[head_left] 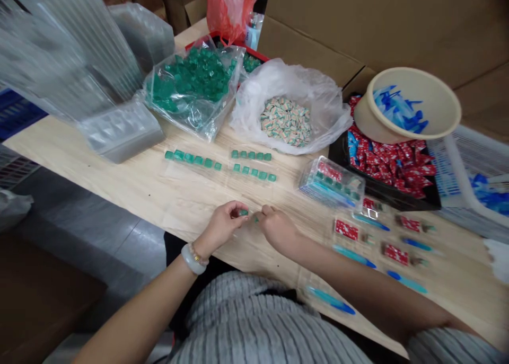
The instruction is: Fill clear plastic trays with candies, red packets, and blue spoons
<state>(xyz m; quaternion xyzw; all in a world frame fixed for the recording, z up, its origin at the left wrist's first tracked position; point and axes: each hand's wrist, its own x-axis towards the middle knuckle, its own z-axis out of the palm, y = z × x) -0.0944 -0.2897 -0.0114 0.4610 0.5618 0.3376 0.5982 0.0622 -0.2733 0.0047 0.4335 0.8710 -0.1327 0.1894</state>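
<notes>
My left hand (223,225), with a bracelet at its wrist, pinches a small green cube (244,212) between thumb and fingertips. Just to its right, my right hand (277,228) has its fingers closed near the table, and a second green piece (257,219) shows at its fingertips. Past the hands, green cubes lie in rows: one row on the left (189,158) and two shorter rows, a back one (251,155) and a front one (254,172). They appear to rest in clear plastic trays, whose edges are hard to make out.
At the back are a bag of green cubes (199,72), a white bag of small wrapped pieces (286,121) and a cream tub (409,133). Stacked filled packs (332,181) stand right. Red packets (396,252) and blue pens (353,255) lie nearer. Clear trays (123,131) are stacked left.
</notes>
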